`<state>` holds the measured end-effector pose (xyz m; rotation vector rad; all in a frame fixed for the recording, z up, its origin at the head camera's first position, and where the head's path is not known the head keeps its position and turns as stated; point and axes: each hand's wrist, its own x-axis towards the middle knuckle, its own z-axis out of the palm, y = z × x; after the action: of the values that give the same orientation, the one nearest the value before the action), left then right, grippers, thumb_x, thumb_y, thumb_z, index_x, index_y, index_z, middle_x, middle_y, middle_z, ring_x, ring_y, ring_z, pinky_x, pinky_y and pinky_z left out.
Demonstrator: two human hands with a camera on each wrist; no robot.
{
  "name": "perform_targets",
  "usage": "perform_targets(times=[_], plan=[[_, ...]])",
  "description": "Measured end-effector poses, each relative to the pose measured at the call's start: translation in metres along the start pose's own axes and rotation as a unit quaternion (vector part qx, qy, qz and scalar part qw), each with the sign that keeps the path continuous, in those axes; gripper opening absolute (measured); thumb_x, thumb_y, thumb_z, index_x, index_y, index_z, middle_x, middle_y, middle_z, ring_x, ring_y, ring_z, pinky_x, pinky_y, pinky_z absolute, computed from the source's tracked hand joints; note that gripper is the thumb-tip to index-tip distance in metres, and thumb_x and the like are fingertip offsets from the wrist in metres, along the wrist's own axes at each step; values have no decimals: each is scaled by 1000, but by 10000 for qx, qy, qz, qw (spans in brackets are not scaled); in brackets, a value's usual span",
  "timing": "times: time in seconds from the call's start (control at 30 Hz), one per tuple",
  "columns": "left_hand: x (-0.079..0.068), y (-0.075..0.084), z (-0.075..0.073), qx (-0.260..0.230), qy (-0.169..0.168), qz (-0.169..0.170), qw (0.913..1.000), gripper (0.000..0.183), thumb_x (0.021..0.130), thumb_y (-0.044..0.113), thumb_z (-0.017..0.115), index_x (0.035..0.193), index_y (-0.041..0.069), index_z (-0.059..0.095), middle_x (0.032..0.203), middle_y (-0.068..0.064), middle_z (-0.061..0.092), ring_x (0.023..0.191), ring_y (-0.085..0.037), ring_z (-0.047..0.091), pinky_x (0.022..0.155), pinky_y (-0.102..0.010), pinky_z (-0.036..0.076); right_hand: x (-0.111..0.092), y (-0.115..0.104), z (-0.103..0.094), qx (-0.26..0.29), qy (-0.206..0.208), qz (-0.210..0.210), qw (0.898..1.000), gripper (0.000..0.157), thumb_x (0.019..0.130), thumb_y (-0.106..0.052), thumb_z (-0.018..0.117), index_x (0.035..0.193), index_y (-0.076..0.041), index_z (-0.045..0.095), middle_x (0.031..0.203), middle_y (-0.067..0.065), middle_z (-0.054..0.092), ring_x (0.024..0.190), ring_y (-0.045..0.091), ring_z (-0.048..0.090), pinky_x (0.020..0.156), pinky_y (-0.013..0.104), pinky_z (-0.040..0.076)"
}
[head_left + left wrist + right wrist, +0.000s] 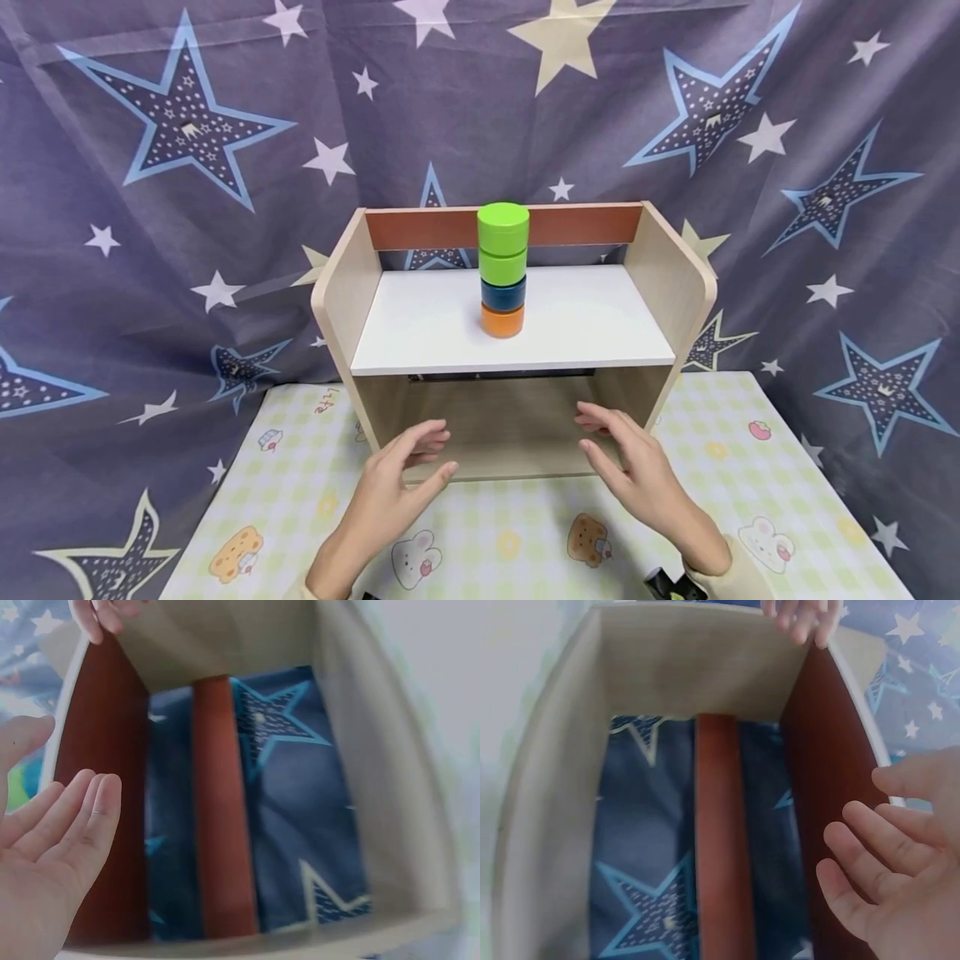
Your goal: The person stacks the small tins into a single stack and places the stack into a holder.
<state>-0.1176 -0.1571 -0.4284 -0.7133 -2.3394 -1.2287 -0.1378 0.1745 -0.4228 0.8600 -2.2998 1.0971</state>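
On the white upper board of a small wooden shelf stands an upright stack of round pieces. Its two upper pieces are green, a dark blue piece sits under them, and an orange piece is at the bottom. My left hand hovers in front of the shelf's lower left side, fingers loosely bent and holding nothing. Facing it from the lower right is my right hand, also holding nothing. Both wrist views show relaxed fingers before the shelf's lower compartment.
The shelf has raised side panels and a reddish-brown back rail. Under it lies a checked tablecloth with cartoon prints. Behind hangs a dark curtain with stars. A dark device is at the right wrist.
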Motion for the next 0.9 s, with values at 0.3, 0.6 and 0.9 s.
perform_targets(times=[0.3, 0.6, 0.9], plan=[[-32, -27, 9, -109, 141, -483, 9987, 49, 85, 9, 81, 129, 9, 61, 116, -5, 69, 99, -20, 69, 82, -33, 60, -28, 25, 6, -121, 135, 181, 9997, 51, 91, 3, 70, 139, -10, 56, 121, 0, 65, 104, 20, 63, 88, 28, 52], [-58, -46, 23, -63, 124, -541, 9984, 50, 84, 9, 82, 129, 10, 61, 117, -4, 68, 102, -22, 68, 81, -35, 60, -54, 38, 22, -110, 100, 347, 9993, 49, 91, 3, 70, 136, -9, 57, 120, -3, 65, 104, 19, 64, 87, 29, 54], [-77, -51, 27, 1212, -120, -612, 9907, 53, 84, 21, 84, 131, 12, 62, 128, 1, 63, 111, -18, 62, 88, -39, 58, -73, 52, 29, -792, 97, -128, 9967, 47, 84, 4, 76, 128, -1, 63, 121, 6, 65, 107, 20, 59, 98, 10, 41]])
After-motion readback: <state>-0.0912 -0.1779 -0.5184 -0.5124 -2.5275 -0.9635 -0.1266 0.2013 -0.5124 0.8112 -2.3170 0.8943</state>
